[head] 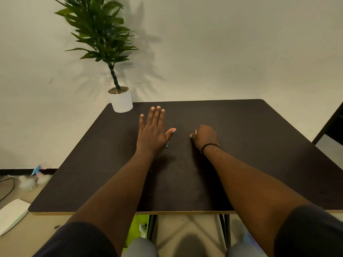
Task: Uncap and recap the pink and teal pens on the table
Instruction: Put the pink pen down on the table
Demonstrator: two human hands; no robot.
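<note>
My left hand lies flat on the dark table, palm down, fingers stretched and apart. It covers the teal pen; only a small teal end shows under the heel of the palm. My right hand is curled into a fist on the table to the right, about a hand's width away. A short pink tip of the pink pen sticks out by its knuckles; the rest of that pen is hidden inside the fist.
A potted plant in a white pot stands at the table's far left corner, just beyond my left fingertips. The wall is right behind the table. On the floor at left lie a cable and a white board.
</note>
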